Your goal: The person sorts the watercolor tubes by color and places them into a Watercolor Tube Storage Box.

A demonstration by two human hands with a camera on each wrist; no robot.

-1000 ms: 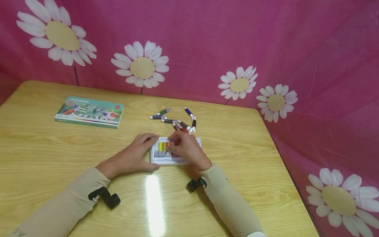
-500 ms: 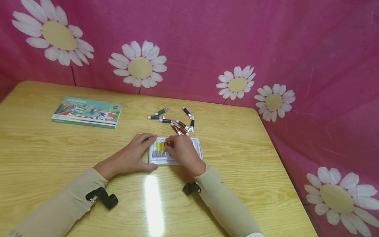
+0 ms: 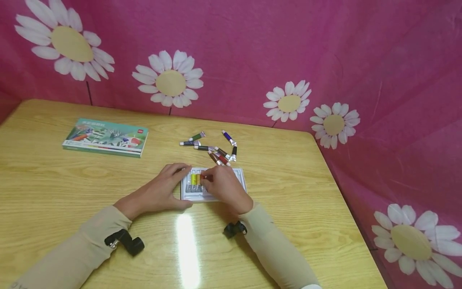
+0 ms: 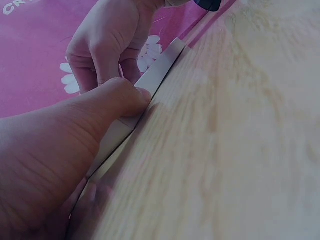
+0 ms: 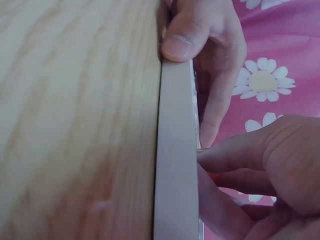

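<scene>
clock read from the white tray (image 3: 238, 176) in the head view, 12 away from the person. tray lies flat on the wooden table (image 3: 306, 184), with moulded slots. in it at the 9 o'clock end: a silvery pale tube (image 3: 188, 185), then a yellow tube (image 3: 193, 179), then an ochre tube (image 3: 198, 179), side by side, caps toward 12. next in the row is an orange-red tube (image 3: 203, 177), mostly hidden by fingers. slots toward 3 show bare white at the far rim; the middle is covered by the hand, contents can't tell.

left hand (image 3: 157, 189) at 9 o'clock: grips the tray end, thumb on the 6 o'clock edge, fingers on the 12 o'clock edge. right hand (image 3: 228, 185) comes in from 5 o'clock over the tray, thumb and index finger curled, pinching the orange-red tube.

other container: teal printed box (image 3: 104, 137), flat at 10 o'clock, well apart from the tray; contents hidden.

loose tubes on the table: green tube (image 3: 197, 136) and dark blue tube (image 3: 189, 143) at 11; brown tube (image 3: 214, 157) near the rim at 12; red tube (image 3: 223, 159) and purple tube (image 3: 227, 136) between 12 and 1; black tube (image 3: 234, 151) at 1. pink daisy cloth (image 3: 234, 40) behind.
</scene>
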